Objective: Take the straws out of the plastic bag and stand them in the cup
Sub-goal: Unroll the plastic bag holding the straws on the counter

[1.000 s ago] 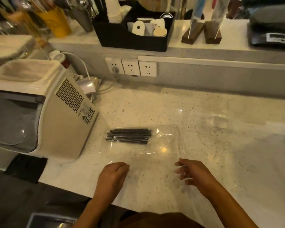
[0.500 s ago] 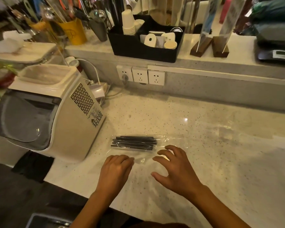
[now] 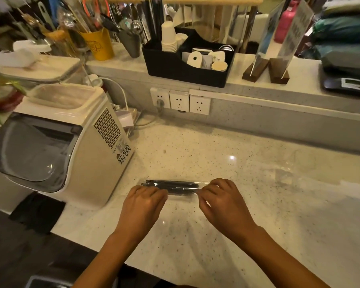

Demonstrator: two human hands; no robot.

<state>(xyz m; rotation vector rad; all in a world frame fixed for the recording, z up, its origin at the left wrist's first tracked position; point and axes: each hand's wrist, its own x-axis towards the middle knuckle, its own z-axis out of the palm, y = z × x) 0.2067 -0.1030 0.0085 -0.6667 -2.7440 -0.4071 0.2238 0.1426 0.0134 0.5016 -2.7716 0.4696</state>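
1. A bundle of black straws point(image 3: 173, 186) is seen lying flat and crosswise on the speckled white table point(image 3: 258, 204), wrapped in a clear plastic bag point(image 3: 175, 196).
2. The bag's left end is covered by the left hand point(image 3: 142, 204), knuckles up and fingers curled down over the plastic; whether the grip is actually closed round the bundle cannot be told from above.
3. The right end is met by the right hand point(image 3: 222, 202), its curled fingertips set on the plastic just beside the straw tips; here too the grip cannot be told for certain.
4. The middle stretch of the straws is left showing between the two hands.
5. More clear film is spread across the table towards the near edge and off to the right, catching the light.
6. To the left, a cream countertop machine point(image 3: 58, 146) with a dark curved window is stood just beside the bag's end.
7. Behind, three white wall sockets point(image 3: 180, 100) are set in the upstand, with a plug in the leftmost.
8. On the shelf above, a black caddy point(image 3: 185, 65) is loaded with a stack of white paper cups point(image 3: 168, 37) and lids.
9. Further left, a yellow cup point(image 3: 99, 45) crammed with utensils is seen, and beside it a grey cup point(image 3: 131, 43).
10. At the far right of the shelf, a small digital scale point(image 3: 345, 84) is parked.
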